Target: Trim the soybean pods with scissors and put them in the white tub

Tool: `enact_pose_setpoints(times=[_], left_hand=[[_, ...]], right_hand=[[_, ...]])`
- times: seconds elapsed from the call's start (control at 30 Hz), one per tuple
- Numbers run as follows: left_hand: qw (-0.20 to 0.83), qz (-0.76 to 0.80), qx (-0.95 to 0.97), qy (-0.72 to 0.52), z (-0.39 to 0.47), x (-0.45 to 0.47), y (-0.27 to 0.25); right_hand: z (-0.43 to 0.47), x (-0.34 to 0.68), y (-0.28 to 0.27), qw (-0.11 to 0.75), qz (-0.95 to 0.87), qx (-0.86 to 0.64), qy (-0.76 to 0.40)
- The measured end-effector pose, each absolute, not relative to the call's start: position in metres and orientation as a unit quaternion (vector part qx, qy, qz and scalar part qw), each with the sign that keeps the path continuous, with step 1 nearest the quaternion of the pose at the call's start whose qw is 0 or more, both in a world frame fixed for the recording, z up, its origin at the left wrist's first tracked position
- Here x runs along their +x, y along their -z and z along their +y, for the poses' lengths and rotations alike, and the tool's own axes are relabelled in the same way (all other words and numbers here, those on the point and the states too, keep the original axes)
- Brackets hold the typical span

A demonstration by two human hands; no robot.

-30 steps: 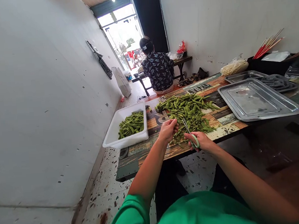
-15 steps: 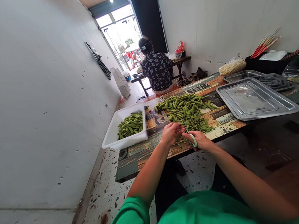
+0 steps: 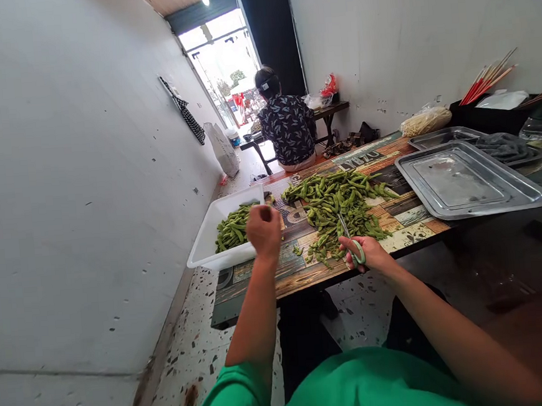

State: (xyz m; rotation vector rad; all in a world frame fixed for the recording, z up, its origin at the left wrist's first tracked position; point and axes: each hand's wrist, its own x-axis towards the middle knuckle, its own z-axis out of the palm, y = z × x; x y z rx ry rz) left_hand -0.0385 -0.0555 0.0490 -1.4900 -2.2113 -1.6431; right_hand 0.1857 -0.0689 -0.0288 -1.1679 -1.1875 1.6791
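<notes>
My left hand is over the right rim of a white plastic bin, its fingers curled closed; what is in them, if anything, is hidden. Inside the bin lies a heap of green edamame pods. My right hand grips a pair of scissors with pale green handles, the blades pointing away from me. Those blades reach over a loose pile of edamame pods spread on the table, with small trimmed bits along its near side.
The patterned wooden table carries a metal tray on the right, with a second tray behind it. Beyond them are a bag of skewers and a black box. Another person sits ahead, back turned.
My left hand has moved left from the scissors to the bin's rim; the pod it held at the blades no longer shows. My right hand stays low over the pile with the scissors.
</notes>
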Motion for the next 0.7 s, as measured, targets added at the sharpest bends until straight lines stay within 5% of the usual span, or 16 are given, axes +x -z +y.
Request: enact_pose_setpoints(times=[0.17,0.43,0.7], left_hand=[[0.177,-0.769,-0.528,0.316,-0.036,-0.063,-0.066],[-0.066,-0.706,-0.685,0.170,0.043,-0.008,0.011],[-0.106,-0.654,-0.732,0.159,0.023,-0.029,0.002]], right_hand=[[-0.067,0.185,0.024,0.365,-0.463,-0.458,-0.665],[-0.069,0.186,0.025,0.349,-0.478,-0.466,-0.658],[-0.070,0.186,0.017,0.328,-0.490,-0.465,-0.660]])
